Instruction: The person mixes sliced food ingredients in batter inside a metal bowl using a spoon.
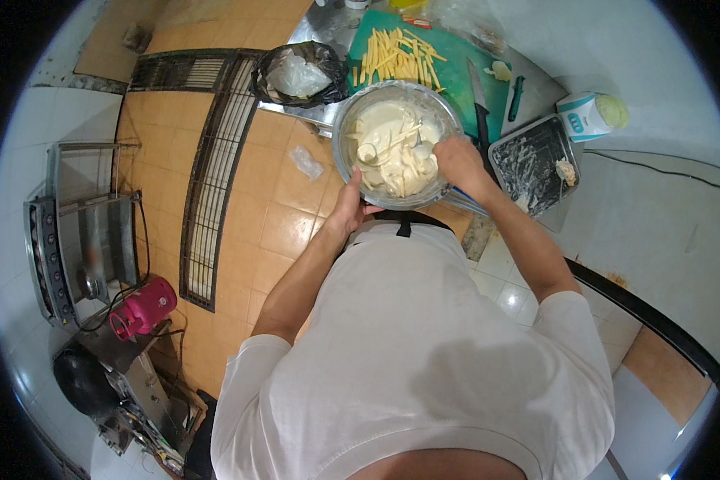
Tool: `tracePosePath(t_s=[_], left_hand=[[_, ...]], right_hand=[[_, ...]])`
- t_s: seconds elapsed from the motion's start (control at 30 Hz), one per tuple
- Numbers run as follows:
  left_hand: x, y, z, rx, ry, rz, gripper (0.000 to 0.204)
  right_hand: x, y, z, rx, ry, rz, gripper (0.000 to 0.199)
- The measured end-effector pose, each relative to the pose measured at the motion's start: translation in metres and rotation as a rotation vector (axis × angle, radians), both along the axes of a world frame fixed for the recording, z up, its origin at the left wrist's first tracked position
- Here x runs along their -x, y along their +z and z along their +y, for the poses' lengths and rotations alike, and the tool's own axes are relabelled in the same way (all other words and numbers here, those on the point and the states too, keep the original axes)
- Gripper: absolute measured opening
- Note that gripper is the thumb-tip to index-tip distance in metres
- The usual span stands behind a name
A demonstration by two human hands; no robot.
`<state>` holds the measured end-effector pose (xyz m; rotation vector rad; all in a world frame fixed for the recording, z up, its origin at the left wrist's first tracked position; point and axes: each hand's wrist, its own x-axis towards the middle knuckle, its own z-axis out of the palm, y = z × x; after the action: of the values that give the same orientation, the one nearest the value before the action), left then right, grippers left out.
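Gripping the near rim of a round, clear glass mixing bowl [398, 144] from below, the left hand [350, 206] has its fingers curled shut around the edge and steadies the bowl in front of the person's chest, at the near edge of the steel counter [316, 24]. The right hand [459, 160] dips into the bowl's right side, fingers bent down into a thick, pale cream batter [388, 136]; whether they close on anything cannot be told, since the batter covers the fingertips. A few pale potato strips [392, 146] lie coated in the mix, so the dipping looks under way but far from done: a large heap of raw yellow potato sticks [398, 56] waits uncoated on the green plastic cutting board [456, 76] just behind the bowl. A black-handled kitchen knife [479, 100] rests on the board's right part, beside a green-handled peeler [516, 98]. To the right, a dark rectangular metal tray [532, 156] dusted with flour holds only one small clump, which suggests few pieces are finished. A black plastic rubbish bag [300, 74] sits left of the board.
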<state>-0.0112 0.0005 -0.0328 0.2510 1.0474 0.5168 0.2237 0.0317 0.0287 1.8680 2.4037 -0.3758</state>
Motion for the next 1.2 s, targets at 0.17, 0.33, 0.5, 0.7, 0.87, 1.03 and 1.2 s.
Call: tracePosePath(t_s=[0.17, 0.33, 0.5, 0.7, 0.87, 1.03, 1.2], left_hand=[[-0.001, 0.004, 0.001, -0.002, -0.018, -0.015, 0.063], [0.002, -0.003, 0.0, 0.008, -0.033, -0.013, 0.063], [0.0, 0.002, -0.001, 0.021, -0.057, 0.01, 0.061], [-0.001, -0.007, -0.001, 0.016, -0.042, -0.016, 0.06], [-0.001, -0.01, -0.004, 0.028, -0.018, -0.007, 0.058], [-0.004, -0.014, -0.005, 0.023, 0.013, 0.041, 0.054], [-0.002, -0.013, -0.007, -0.004, -0.042, 0.088, 0.051]], right_hand=[[0.013, -0.012, -0.006, 0.065, 0.05, 0.185, 0.02], [0.034, -0.001, -0.024, 0.14, 0.121, 0.122, 0.025], [0.023, -0.005, -0.021, 0.079, 0.018, -0.029, 0.019], [0.007, -0.007, 0.001, -0.089, -0.086, -0.114, 0.02], [0.0, 0.018, 0.018, -0.17, -0.213, -0.091, 0.021], [0.002, -0.013, 0.027, -0.16, -0.325, -0.03, 0.02], [0.02, -0.022, 0.03, -0.02, -0.25, 0.064, 0.021]])
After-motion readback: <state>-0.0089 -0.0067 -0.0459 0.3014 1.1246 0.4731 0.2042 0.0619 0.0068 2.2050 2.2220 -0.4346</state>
